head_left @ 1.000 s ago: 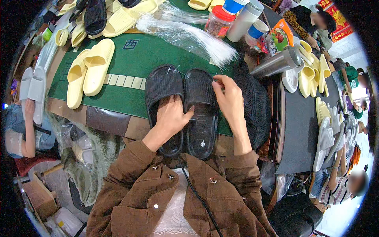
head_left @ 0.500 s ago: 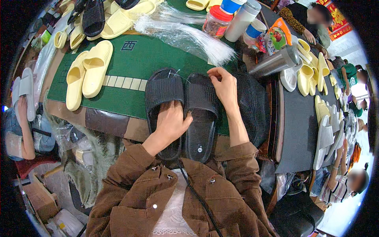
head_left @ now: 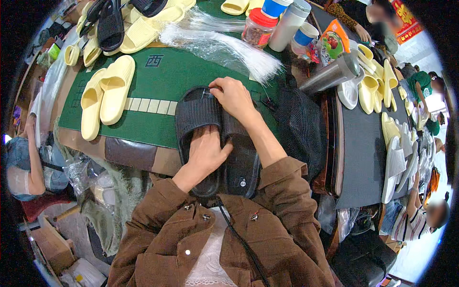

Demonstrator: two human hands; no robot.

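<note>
A pair of black ribbed slippers lies side by side in front of me. My left hand [head_left: 204, 152] is pushed under the strap of the left slipper [head_left: 197, 115], its thumb outside, gripping it; the fingertips are hidden inside. Reaching across the right slipper [head_left: 237, 160], my right hand [head_left: 234, 98] pinches a thin clear plastic tie [head_left: 206, 92] at the left slipper's toe. My right hand and wrist cover much of the right slipper's front.
Cream slippers [head_left: 117, 93] sit on the green mat [head_left: 158, 79] to the left. Beyond lies a bundle of clear plastic strands [head_left: 253, 60], near a red-lidded jar [head_left: 258, 31] and a steel tumbler [head_left: 330, 74]. Black mesh fabric [head_left: 299, 124] lies at right. People work on both sides.
My right hand has moved left from beside the right slipper's toe to the tie at the left slipper's toe. My left hand keeps its place in the slipper.
</note>
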